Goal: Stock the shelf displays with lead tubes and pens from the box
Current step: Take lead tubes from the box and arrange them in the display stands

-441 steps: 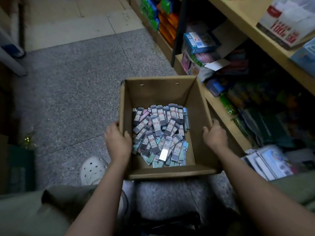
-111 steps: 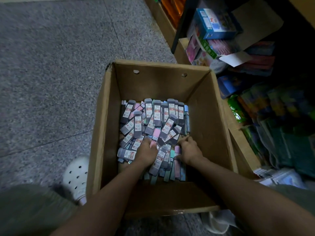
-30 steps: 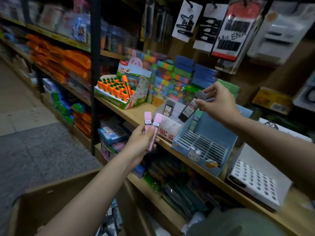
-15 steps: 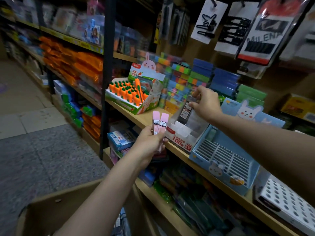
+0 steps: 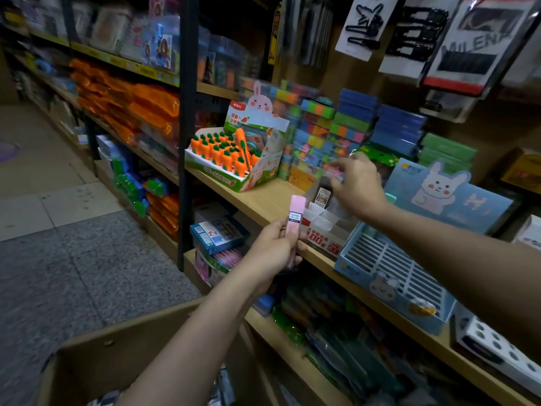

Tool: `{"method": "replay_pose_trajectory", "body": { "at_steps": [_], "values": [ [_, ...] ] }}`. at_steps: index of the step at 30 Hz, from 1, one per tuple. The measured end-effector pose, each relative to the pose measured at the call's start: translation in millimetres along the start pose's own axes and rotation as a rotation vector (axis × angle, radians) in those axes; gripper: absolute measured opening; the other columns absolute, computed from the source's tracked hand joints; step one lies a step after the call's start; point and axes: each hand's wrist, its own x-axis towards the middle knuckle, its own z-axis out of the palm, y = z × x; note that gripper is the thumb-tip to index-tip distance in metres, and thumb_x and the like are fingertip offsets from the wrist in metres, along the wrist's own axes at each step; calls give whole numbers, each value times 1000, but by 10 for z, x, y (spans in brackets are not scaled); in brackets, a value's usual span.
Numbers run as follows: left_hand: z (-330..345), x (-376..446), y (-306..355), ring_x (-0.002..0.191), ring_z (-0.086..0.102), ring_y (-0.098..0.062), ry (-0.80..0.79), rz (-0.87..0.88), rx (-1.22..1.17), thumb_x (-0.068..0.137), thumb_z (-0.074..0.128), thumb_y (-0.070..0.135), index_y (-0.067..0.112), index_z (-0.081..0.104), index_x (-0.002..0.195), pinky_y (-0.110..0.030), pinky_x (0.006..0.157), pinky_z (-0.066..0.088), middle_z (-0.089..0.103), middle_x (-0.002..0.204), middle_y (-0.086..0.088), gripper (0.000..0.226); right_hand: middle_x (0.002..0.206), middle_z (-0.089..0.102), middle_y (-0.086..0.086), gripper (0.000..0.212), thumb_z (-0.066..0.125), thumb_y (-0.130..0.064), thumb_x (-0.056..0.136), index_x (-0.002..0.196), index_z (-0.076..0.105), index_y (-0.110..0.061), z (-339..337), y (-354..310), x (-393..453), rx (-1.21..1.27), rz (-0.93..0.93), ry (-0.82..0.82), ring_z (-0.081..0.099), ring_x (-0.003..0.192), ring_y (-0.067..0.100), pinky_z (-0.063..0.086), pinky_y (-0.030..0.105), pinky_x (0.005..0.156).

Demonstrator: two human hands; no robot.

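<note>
My left hand (image 5: 270,252) grips pink lead tubes (image 5: 295,215) upright, in front of the wooden shelf (image 5: 263,200). My right hand (image 5: 358,184) reaches over a white display box with red print (image 5: 320,234) on that shelf. Its thumb and fingers pinch the top of a dark lead tube (image 5: 322,197), whose lower end stands inside the display box. The hand is blurred. The open cardboard box (image 5: 111,356) sits at the bottom, below my left arm, with a few tubes just showing inside.
A carrot-eraser display (image 5: 228,159) stands left of the white box. A blue bunny display tray (image 5: 395,276) and a white holed tray (image 5: 497,356) stand to its right. Stacked colourful packs fill the shelf's back, with hanging cards above. Grey floor lies to the left.
My right hand has lowered the dark tube into the white display box. My left hand has drawn the pink tubes a little nearer the shelf edge. The view has shifted slightly.
</note>
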Motion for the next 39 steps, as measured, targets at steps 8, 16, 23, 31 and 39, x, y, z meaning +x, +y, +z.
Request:
{"method": "replay_pose_trajectory", "body": {
  "at_steps": [8, 16, 23, 31, 39],
  "values": [
    [220, -110, -7, 76, 57, -4, -157, 144, 133, 104, 40, 27, 36, 53, 123, -23, 70, 52, 61, 90, 8, 25, 89, 72, -4, 23, 67, -28, 89, 112, 69, -22, -576, -23, -685, 674, 51, -367, 70, 71, 7, 57, 20, 62],
    [479, -256, -35, 79, 59, 3, -203, 236, 248, 102, 46, 27, 37, 54, 120, -20, 69, 44, 65, 90, 20, 22, 92, 75, -1, 23, 73, -21, 85, 107, 72, -15, -947, 112, -870, 635, 91, -404, 73, 80, 12, 60, 25, 71],
    [595, -312, -42, 101, 59, -8, -184, 203, 223, 95, 54, 43, 32, 53, 117, -30, 85, 48, 64, 110, 8, 25, 91, 76, 1, 32, 75, -18, 82, 114, 71, -18, -1150, 239, -936, 607, 155, -396, 74, 78, 13, 60, 29, 76],
    [565, -207, -107, 77, 59, -4, -74, 185, 229, 103, 42, 30, 21, 60, 101, -26, 74, 50, 64, 87, 13, 20, 88, 74, 0, 21, 80, -18, 79, 97, 72, -15, -1502, 770, -710, 122, 128, -37, 71, 72, 9, 59, 28, 71],
    [595, -203, -269, 96, 62, -15, -161, 181, 450, 102, 42, 36, 28, 58, 107, -41, 87, 52, 65, 99, 0, 19, 99, 74, 9, 23, 71, -8, 84, 107, 72, -12, -982, 1018, -676, -20, 81, -22, 68, 84, 18, 49, 26, 79]
  ]
}}
